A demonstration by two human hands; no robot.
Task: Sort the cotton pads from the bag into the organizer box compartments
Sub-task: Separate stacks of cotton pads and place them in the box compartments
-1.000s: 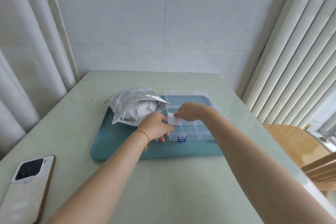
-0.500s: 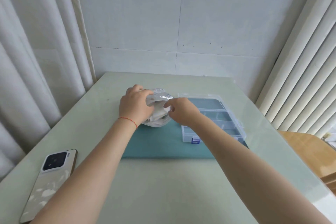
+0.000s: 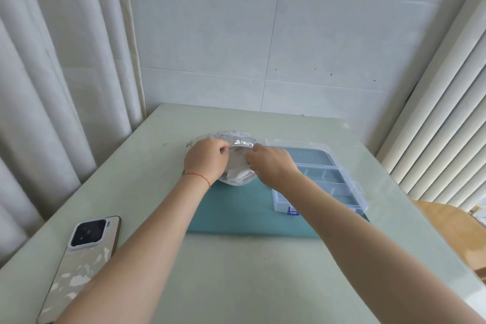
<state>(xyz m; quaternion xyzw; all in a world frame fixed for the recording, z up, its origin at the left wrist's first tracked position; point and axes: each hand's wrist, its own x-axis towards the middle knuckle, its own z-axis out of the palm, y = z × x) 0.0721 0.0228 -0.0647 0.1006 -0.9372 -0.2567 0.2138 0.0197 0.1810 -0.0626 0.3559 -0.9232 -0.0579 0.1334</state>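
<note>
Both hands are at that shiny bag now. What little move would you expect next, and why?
Probably the right hand draws a cotton pad out of the bag and carries it toward the organizer box. The left hand grips the bag's mouth, the right hand's fingers are at the opening where white pads show, and the box beside it stands open.

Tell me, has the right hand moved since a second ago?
Yes. The right hand left the clear box, where it had been, and went left to the mouth of the foil bag.
</note>
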